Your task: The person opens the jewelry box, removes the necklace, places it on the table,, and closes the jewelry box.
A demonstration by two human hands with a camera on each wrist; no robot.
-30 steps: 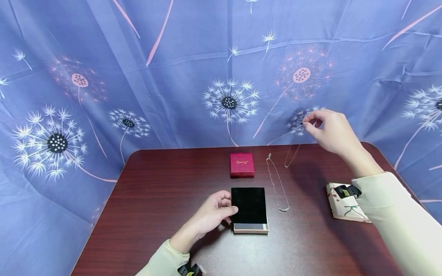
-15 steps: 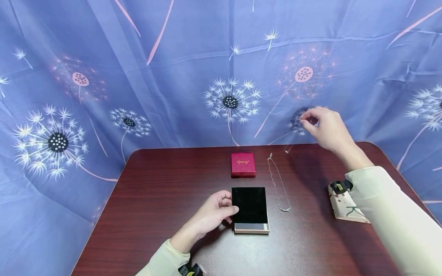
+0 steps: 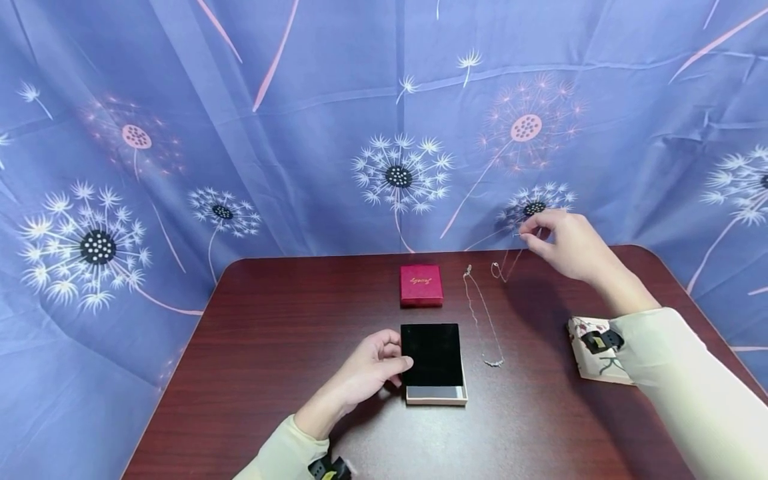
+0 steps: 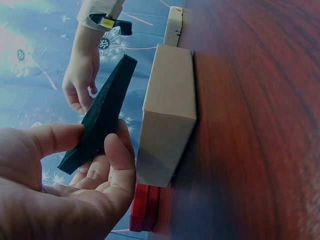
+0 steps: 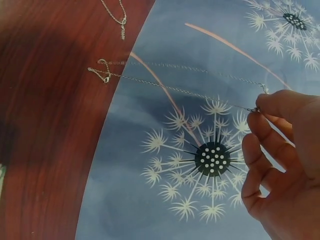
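My left hand (image 3: 372, 370) pinches a flat black velvety pad (image 3: 431, 353) between thumb and fingers. That pad is tilted, over or against a tan cardboard box (image 4: 170, 82), whose grey inside shows below it in the head view. Toward the back right, my right hand (image 3: 570, 243) pinches one end of a thin chain necklace (image 5: 106, 79) with thumb and index finger. The chain hangs down to its small open-shaped pendant, low at the table's back edge; whether it touches the table I cannot tell. A second necklace (image 3: 493, 364) lies stretched out to the right of the box.
Behind the cardboard box is a small red jewelry box (image 3: 421, 285). A pale patterned box (image 3: 600, 353) lies at the right, partly under the right forearm. The dark wooden table (image 3: 288, 307) meets a blue dandelion-print cloth (image 3: 300, 133) at its back edge.
My right hand rose slightly with the necklace, then came down, and the pendant end is lower again over the table's back edge. The left hand and black pad stay put.
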